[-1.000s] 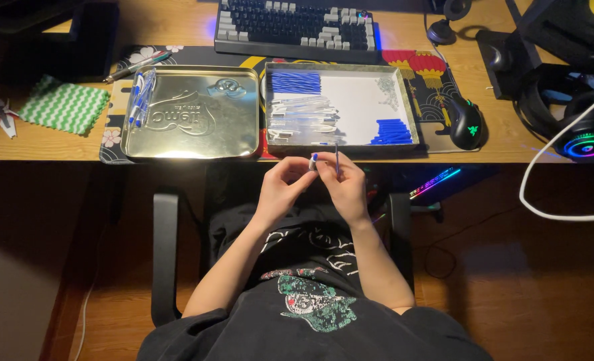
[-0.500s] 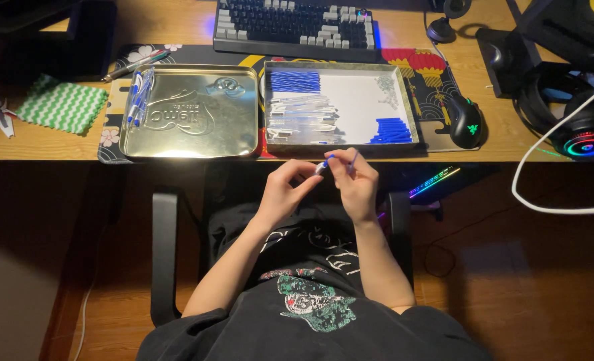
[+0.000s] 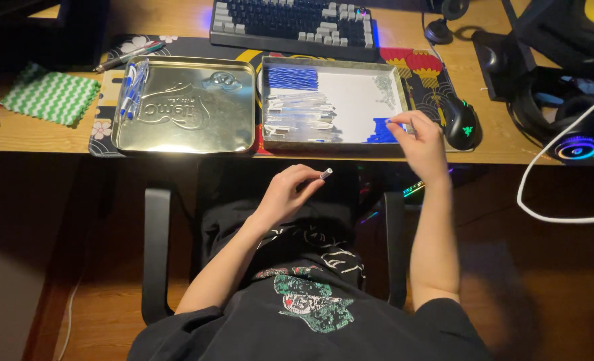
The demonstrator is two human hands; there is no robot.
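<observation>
We find the person seated at a wooden desk (image 3: 36, 137), working over the lap. The left hand (image 3: 287, 194) is closed around a thin pen barrel (image 3: 322, 175), whose pale tip sticks out past the fingers, below the desk edge and clear of it. The right hand (image 3: 420, 137) reaches up to the near right corner of an open tin tray (image 3: 400, 87), fingers pinched at a heap of small blue parts (image 3: 380, 130); whether it already grips one we cannot tell.

On progress, we judge the work to be partly done. A few finished pens (image 3: 131, 87) lie along the left edge of the tin lid (image 3: 183, 107), which rests just beside the tray. In the tray a large stack of clear barrels (image 3: 300, 113) and a row of blue pieces (image 3: 291, 77) remain, so much is left.

On room, the two tins sit close to the desk's near edge, touching or nearly so. A mouse (image 3: 461, 120) lies just beside the right hand, near the tray's right wall, and leaves little space there. A keyboard (image 3: 290, 20) sits behind the tins. A green cloth (image 3: 50, 97) lies well apart on the left. A white cable (image 3: 544, 200) hangs off the right, clear of the arm. The lap area between the chair arms is open.
</observation>
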